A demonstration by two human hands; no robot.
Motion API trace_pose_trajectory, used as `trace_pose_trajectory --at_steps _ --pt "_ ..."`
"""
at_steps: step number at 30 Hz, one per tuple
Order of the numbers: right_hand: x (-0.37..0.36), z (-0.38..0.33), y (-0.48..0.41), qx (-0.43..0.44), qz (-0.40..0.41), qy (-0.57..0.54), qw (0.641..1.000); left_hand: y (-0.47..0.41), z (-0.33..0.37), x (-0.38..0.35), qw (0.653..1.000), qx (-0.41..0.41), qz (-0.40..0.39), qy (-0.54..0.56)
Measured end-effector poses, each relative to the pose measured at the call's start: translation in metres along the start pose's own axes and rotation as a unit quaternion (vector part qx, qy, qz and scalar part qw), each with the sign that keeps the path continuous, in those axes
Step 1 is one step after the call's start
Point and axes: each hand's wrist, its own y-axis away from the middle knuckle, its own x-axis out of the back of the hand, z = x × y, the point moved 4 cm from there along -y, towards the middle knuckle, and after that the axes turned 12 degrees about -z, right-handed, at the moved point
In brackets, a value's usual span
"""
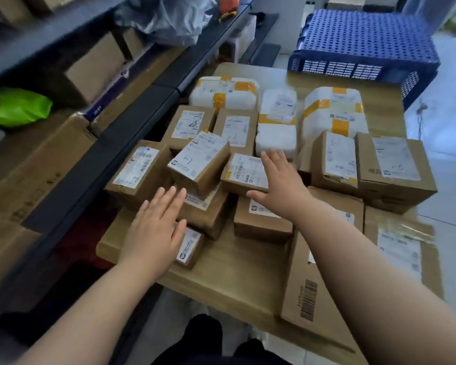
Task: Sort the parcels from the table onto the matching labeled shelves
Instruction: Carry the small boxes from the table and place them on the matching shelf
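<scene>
Cardboard and white padded parcels [236,127] crowd the counter [229,270] from its left edge to its far right corner, where a blue crate [363,40] stands. Both hands are flat, with fingers straight and slightly spread. The left hand [156,225], near the left edge, hides most of a small box [190,246]; whether it touches cannot be told. The right hand [279,177] covers part of a labelled box [242,171] mid-counter, with its fingertips at a white parcel [275,139]. A tilted box [199,164] lies on other boxes between the hands. The right forearm crosses a flat carton [313,285] at the near right corner. The shelves [95,159] along the left are too blurred to read.
</scene>
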Motion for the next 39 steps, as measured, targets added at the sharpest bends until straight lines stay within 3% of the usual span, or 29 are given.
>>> trace_pose_trajectory --at_steps 5,10,15,19,25,34,37,39 --pt "-0.015 0.007 -0.028 -0.044 -0.054 0.057 0.996 0.002 -0.036 0.005 0.999 0.04 0.002 0.018" --pt "-0.014 0.009 -0.025 -0.092 -0.015 0.105 0.99 -0.008 -0.063 -0.003 0.997 0.058 -0.044 0.031" --pt "-0.018 0.011 -0.02 -0.169 -0.049 -0.001 0.984 -0.037 -0.079 0.0 0.996 0.034 -0.065 0.043" --pt "-0.017 0.01 -0.006 -0.261 0.005 -0.071 0.963 -0.067 -0.078 0.013 0.988 0.015 -0.069 0.141" --pt "-0.037 0.002 0.008 -0.358 0.01 -0.121 0.926 -0.122 -0.065 0.02 0.924 0.017 -0.101 0.367" --pt "-0.041 0.005 0.003 -0.387 0.036 -0.302 0.871 -0.166 -0.042 0.008 0.838 -0.014 -0.261 0.479" --pt "-0.047 -0.002 -0.001 -0.357 0.059 -0.392 0.846 -0.154 -0.03 0.001 0.803 -0.023 -0.315 0.505" --pt "-0.049 -0.007 -0.001 -0.325 0.083 -0.438 0.834 -0.148 -0.026 -0.004 0.799 -0.04 -0.325 0.503"
